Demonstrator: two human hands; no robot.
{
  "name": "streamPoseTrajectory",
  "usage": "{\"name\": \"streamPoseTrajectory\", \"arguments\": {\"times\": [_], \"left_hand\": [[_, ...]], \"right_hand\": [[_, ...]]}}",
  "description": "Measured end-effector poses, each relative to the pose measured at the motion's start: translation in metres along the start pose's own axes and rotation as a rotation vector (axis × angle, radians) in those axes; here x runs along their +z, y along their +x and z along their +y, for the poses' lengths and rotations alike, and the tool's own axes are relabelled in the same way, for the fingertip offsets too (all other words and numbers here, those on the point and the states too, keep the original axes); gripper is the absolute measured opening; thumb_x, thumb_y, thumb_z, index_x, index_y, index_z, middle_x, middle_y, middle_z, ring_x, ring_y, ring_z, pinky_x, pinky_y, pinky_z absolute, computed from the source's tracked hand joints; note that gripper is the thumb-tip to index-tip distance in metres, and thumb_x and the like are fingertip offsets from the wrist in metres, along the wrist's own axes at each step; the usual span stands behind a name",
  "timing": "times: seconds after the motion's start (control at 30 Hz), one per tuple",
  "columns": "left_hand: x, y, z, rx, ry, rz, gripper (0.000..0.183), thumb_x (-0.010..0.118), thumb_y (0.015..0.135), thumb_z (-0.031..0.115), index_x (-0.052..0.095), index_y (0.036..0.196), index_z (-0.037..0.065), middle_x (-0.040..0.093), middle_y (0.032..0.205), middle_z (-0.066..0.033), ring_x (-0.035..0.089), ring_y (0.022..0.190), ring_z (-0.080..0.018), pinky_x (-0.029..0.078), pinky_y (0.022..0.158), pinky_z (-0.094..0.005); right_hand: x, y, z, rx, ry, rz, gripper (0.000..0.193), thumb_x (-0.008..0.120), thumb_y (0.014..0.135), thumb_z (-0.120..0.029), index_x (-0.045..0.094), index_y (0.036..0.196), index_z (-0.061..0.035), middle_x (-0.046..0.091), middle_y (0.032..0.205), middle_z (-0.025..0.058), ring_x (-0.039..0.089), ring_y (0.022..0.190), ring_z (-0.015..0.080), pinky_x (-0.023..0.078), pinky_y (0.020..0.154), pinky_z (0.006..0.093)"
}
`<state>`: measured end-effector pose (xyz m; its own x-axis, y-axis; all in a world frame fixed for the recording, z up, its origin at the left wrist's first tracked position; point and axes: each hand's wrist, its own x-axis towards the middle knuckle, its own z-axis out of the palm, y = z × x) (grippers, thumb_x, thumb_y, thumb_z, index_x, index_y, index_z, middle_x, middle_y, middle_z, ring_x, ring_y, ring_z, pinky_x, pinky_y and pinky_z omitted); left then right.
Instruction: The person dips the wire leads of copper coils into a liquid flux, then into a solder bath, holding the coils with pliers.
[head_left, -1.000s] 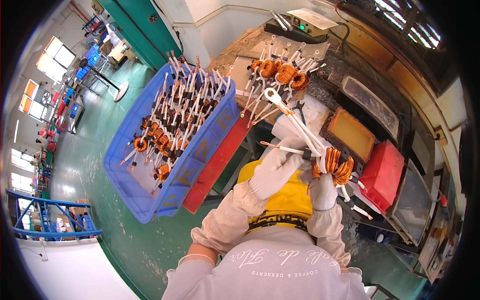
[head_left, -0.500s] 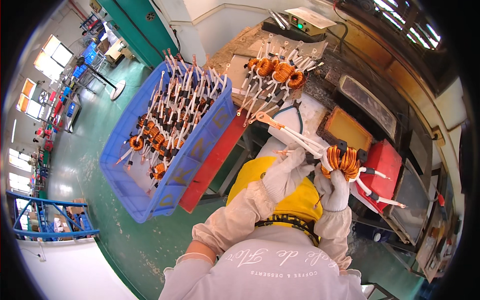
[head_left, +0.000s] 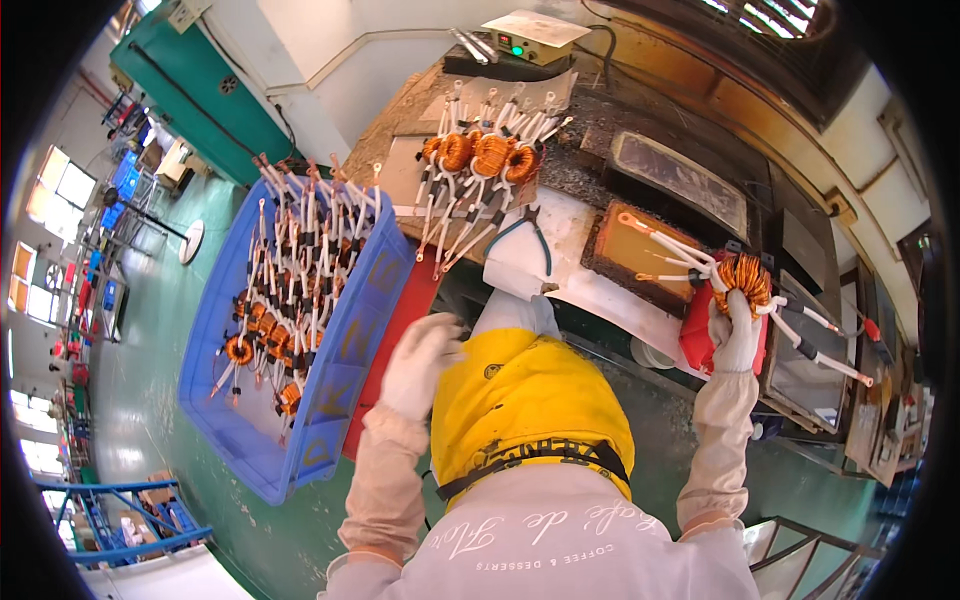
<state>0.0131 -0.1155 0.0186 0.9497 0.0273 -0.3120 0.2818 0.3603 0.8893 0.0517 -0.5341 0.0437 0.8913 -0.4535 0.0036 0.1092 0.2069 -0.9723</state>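
In my white-gloved right hand [head_left: 736,335] is a toroidal coil [head_left: 742,282] of copper wire, gripped from below. White-sleeved leads with copper lugs stick out from both its sides. The left-hand leads reach over a brown-rimmed rectangular tray [head_left: 640,252] with a yellowish surface. My left hand [head_left: 420,368], also gloved, is raised beside my yellow apron [head_left: 530,400], near the blue bin. Its fingers look loosely apart, and no object shows in them. Pliers with blue handles [head_left: 546,250] lie on a white sheet [head_left: 590,270] between the hands.
A blue plastic bin [head_left: 345,385] on the left holds many similar coils. More coils [head_left: 490,155] stand on cardboard at the back of the bench. Behind them is a control box [head_left: 535,40] with a green light. A red box [head_left: 697,338] sits below my right hand.
My hands have parted: the right has carried the coil rightward, while the left has let go of the leads and swung left toward the bin. The view has shifted too.
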Motion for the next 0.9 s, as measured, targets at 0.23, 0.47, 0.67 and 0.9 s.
{"name": "streamPoseTrajectory", "arguments": {"times": [0.23, 0.47, 0.67, 0.9], "left_hand": [[-0.073, 0.019, 0.028, 0.646, 0.838, 0.472, 0.025, 0.06, 0.09, 0.015, 0.06, 0.111, 0.001, 0.058, 0.109, -0.0107, 0.057, 0.096, -0.02, 0.049, 0.087, -0.0324], [-0.089, 0.056, 0.049, 0.342, 1.547, 0.613, 0.042, 0.062, 0.085, 0.034, 0.057, 0.116, 0.007, 0.057, 0.112, -0.0166, 0.061, 0.098, -0.0355, 0.05, 0.083, -0.0455], [-0.086, 0.075, 0.043, 0.172, 1.815, 0.764, 0.041, 0.06, 0.085, 0.041, 0.054, 0.11, 0.009, 0.056, 0.107, -0.0149, 0.061, 0.094, -0.0357, 0.051, 0.074, -0.0481], [-0.083, 0.072, 0.033, 0.315, 1.954, 0.846, 0.036, 0.061, 0.085, 0.042, 0.055, 0.1, 0.009, 0.057, 0.097, -0.0111, 0.062, 0.089, -0.0308, 0.052, 0.068, -0.045]], "right_hand": [[-0.04, 0.048, 0.019, -0.035, -0.089, 0.03, 0.03, 0.067, 0.087, -0.022, 0.059, 0.11, -0.0049, 0.06, 0.072, 0.0052, 0.037, 0.04, 0.005, 0.023, 0.038, 0.0205], [-0.044, 0.062, 0.023, 0.043, -0.173, 0.034, 0.028, 0.067, 0.086, -0.02, 0.058, 0.109, -0.0067, 0.06, 0.071, 0.0055, 0.036, 0.04, 0.0035, 0.023, 0.037, 0.0196], [-0.04, 0.065, 0.021, 0.071, -0.232, 0.039, 0.029, 0.068, 0.085, -0.02, 0.058, 0.109, -0.0068, 0.058, 0.067, 0.0046, 0.035, 0.04, 0.0034, 0.024, 0.036, 0.0191], [-0.033, 0.061, 0.018, 0.085, -0.294, 0.054, 0.03, 0.069, 0.084, -0.021, 0.06, 0.108, -0.006, 0.059, 0.067, 0.0039, 0.037, 0.04, 0.0042, 0.025, 0.037, 0.0191]]}}
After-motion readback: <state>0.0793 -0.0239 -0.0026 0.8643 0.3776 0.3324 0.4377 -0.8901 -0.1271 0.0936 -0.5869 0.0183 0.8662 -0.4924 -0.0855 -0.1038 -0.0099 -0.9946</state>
